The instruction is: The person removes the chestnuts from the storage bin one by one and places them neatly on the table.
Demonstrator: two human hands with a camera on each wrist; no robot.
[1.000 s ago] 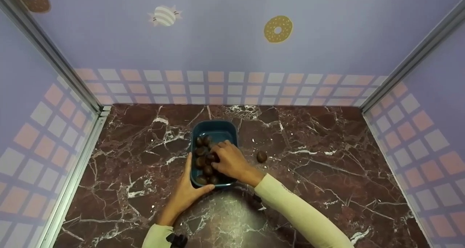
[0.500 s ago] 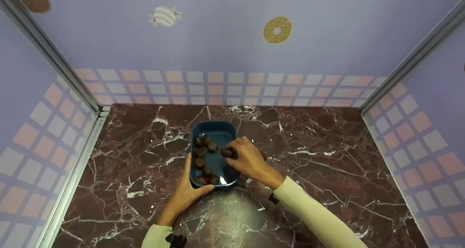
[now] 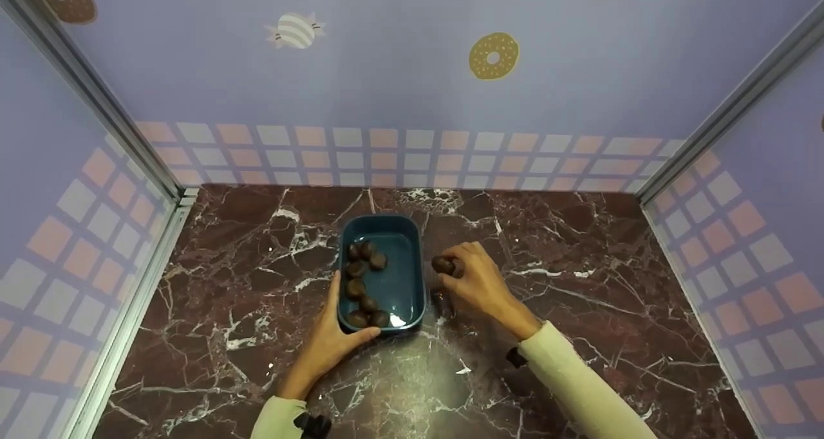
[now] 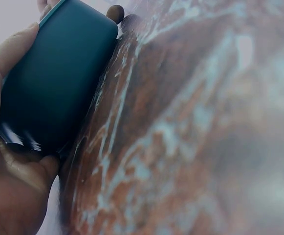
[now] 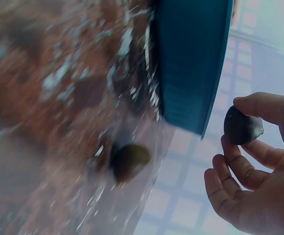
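In the head view, a deep blue rectangular dish [image 3: 402,265] stands mid-table with several brown chestnuts [image 3: 355,289] along its left side and near end. My left hand [image 3: 335,336] holds its near left corner, fingers along the left wall and thumb at the near rim. Just right of the dish, my right hand [image 3: 479,281] pinches one chestnut [image 3: 443,264] between thumb and fingers, above the table. The right wrist view shows this held chestnut [image 5: 242,126] clearly. Another chestnut [image 5: 131,163] lies on the table there; my right hand hides it in the head view.
The table [image 3: 579,336] has a dark red marble pattern with white veins. A patterned purple wall [image 3: 399,85] closes off the back, and side panels with metal edge strips stand left and right.
My right hand has lifted a chestnut out of the dish and carried it right, past the rim. My left hand and the dish have stayed in place.
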